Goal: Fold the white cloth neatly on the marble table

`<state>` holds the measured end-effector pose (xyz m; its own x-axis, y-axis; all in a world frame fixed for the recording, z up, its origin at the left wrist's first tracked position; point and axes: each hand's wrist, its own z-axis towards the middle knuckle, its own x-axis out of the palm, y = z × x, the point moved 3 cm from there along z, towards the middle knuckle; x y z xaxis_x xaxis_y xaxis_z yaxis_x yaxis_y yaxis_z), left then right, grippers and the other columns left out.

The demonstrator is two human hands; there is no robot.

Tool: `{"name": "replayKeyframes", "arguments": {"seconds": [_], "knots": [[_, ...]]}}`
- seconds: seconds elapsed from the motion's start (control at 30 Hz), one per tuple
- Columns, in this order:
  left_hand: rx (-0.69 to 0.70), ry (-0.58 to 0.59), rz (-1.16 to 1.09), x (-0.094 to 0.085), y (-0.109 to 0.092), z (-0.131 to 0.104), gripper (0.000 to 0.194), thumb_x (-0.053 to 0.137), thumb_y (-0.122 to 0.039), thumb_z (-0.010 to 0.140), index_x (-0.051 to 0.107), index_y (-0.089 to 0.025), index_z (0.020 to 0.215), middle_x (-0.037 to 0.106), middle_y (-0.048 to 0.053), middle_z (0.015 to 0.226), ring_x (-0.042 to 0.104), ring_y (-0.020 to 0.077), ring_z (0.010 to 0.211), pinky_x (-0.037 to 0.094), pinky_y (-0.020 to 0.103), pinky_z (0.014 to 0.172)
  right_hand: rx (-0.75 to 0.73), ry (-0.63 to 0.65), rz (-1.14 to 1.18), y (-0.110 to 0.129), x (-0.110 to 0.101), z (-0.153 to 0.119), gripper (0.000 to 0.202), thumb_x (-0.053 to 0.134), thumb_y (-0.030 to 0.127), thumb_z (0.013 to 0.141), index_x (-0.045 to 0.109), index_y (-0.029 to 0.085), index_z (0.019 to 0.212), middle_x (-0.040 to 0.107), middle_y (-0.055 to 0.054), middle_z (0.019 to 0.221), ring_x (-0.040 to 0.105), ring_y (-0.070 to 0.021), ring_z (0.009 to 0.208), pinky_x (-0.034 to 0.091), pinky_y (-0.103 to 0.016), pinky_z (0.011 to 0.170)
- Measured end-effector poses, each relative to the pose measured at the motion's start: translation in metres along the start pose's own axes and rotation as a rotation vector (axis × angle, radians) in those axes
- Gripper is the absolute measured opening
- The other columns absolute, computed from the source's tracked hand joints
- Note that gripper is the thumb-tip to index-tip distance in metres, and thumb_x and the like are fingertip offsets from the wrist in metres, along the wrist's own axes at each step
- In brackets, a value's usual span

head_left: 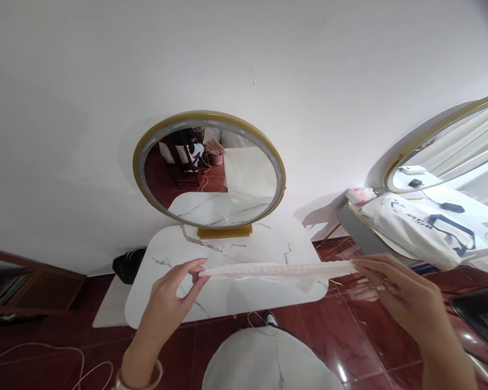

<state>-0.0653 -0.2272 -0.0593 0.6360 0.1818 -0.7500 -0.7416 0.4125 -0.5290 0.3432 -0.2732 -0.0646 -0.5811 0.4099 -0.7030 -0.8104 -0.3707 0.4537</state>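
Note:
A thin cream cloth is stretched taut between my two hands above the marble-patterned table. Its top edge looks slightly wavy, and most of its face is turned away from me. The thumb and fingertips of my left hand pinch one end. At the other end, my right hand has its fingers closed on the corner, with a ring on one finger. In the round gold-framed mirror, a reflection shows the cloth hanging down as a broad panel.
The white marble-patterned table stands against the wall, carrying the mirror on its gold base. To the right are a second mirror, a printed white fabric bag and a tissue pack. A black bag sits left; cables cross the red floor.

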Motion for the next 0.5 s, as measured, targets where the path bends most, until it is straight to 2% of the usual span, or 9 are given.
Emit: {"name": "replayKeyframes", "arguments": {"seconds": [0.1,0.2,0.27,0.37,0.43,0.5], "knots": [[0.007,0.131,-0.002,0.000,-0.009,0.006,0.020,0.049,-0.038,0.093,0.064,-0.025,0.093,0.064,-0.001,0.078,0.062,0.0139,0.072,0.051,0.024,0.066,-0.033,0.086,-0.076,0.004,-0.007,0.003,0.029,0.050,0.024,0.091,0.059,0.028,0.118,0.066,-0.001,0.101,0.065,-0.0144,0.085,0.052,-0.023,0.074],[0.004,0.209,-0.006,0.008,-0.014,0.011,0.023,0.044,-0.038,0.095,0.061,-0.024,0.087,0.066,0.001,0.083,0.061,0.0141,0.074,0.051,0.024,0.066,-0.091,0.099,-0.105,0.006,-0.008,0.007,0.023,0.043,0.022,0.092,0.061,0.028,0.105,0.065,-0.002,0.099,0.064,-0.0146,0.086,0.051,-0.024,0.073],[0.021,0.162,0.003,0.008,-0.020,0.013,0.021,0.044,-0.037,0.095,0.060,-0.024,0.089,0.067,0.002,0.090,0.062,0.0141,0.077,0.051,0.024,0.066,-0.107,0.052,-0.126,0.009,-0.012,0.008,0.022,0.042,0.022,0.092,0.060,0.027,0.102,0.064,-0.003,0.098,0.063,-0.0160,0.086,0.050,-0.026,0.072],[0.075,0.009,0.042,-0.002,-0.033,0.011,0.016,0.046,-0.033,0.095,0.059,-0.024,0.094,0.069,0.002,0.099,0.064,0.0139,0.081,0.051,0.023,0.071,-0.118,0.004,-0.140,0.020,-0.023,0.008,0.022,0.043,0.022,0.091,0.060,0.028,0.103,0.063,-0.003,0.098,0.061,-0.0179,0.086,0.050,-0.029,0.073],[0.067,-0.122,0.066,-0.012,-0.040,0.007,0.013,0.047,-0.029,0.094,0.059,-0.025,0.097,0.071,0.000,0.097,0.065,0.0132,0.080,0.051,0.022,0.072,-0.094,-0.113,-0.139,0.026,-0.032,0.006,0.021,0.048,0.020,0.089,0.061,0.029,0.104,0.063,-0.003,0.096,0.061,-0.0194,0.085,0.049,-0.032,0.074],[0.030,-0.181,0.095,-0.017,-0.043,0.004,0.013,0.049,-0.030,0.093,0.060,-0.026,0.098,0.072,-0.002,0.090,0.065,0.0129,0.074,0.051,0.021,0.068,-0.045,-0.182,-0.135,0.028,-0.035,0.002,0.022,0.052,0.019,0.087,0.061,0.030,0.105,0.063,-0.004,0.095,0.061,-0.0213,0.084,0.049,-0.036,0.076]]}}
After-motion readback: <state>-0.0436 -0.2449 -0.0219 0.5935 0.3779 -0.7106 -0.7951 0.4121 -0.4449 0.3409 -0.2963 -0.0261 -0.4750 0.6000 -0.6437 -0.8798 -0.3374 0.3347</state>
